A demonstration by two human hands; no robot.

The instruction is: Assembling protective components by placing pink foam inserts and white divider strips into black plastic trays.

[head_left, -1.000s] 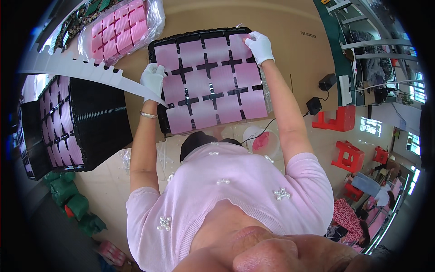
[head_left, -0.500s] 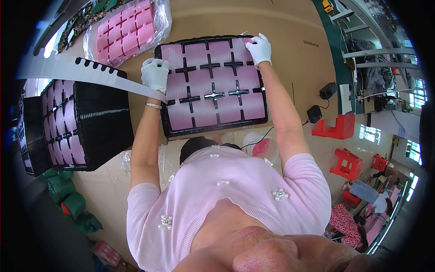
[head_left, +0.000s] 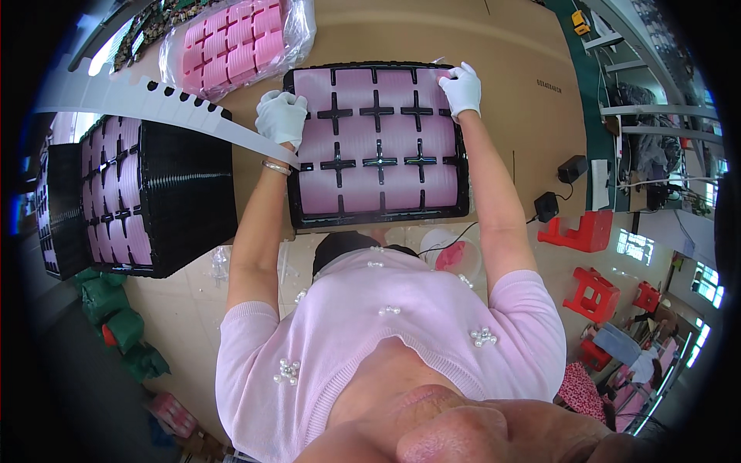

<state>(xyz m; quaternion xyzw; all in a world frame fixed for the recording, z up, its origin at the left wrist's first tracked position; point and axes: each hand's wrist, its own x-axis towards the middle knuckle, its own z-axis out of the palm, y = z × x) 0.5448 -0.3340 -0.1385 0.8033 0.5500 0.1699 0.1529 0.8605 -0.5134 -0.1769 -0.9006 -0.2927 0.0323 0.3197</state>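
A black plastic tray [head_left: 378, 219] lies in front of me on brown cardboard. Pink ribbed pieces [head_left: 397, 139] fill it, with black cross-shaped dividers showing between them. My left hand [head_left: 281, 119], in a white glove, is closed at the tray's left edge near the far corner. At the far right corner my right hand [head_left: 463, 89], also gloved, has its fingers curled over the rim; a pink spot shows at its fingertips. The undersides of both grips are hidden. A translucent notched strip [head_left: 185, 116] crosses in front of my left wrist.
Deep black stacks with pink faces [head_left: 185, 193] stand on the left. A plastic-wrapped pink block [head_left: 231, 46] lies at the far left. Black power adapters [head_left: 546, 207] and their cord lie on the right. Red stools [head_left: 590, 295] stand on the floor beyond.
The whole view has shifted, so the table and everything on it sit farther right in the picture. Both hands keep their places on the tray.
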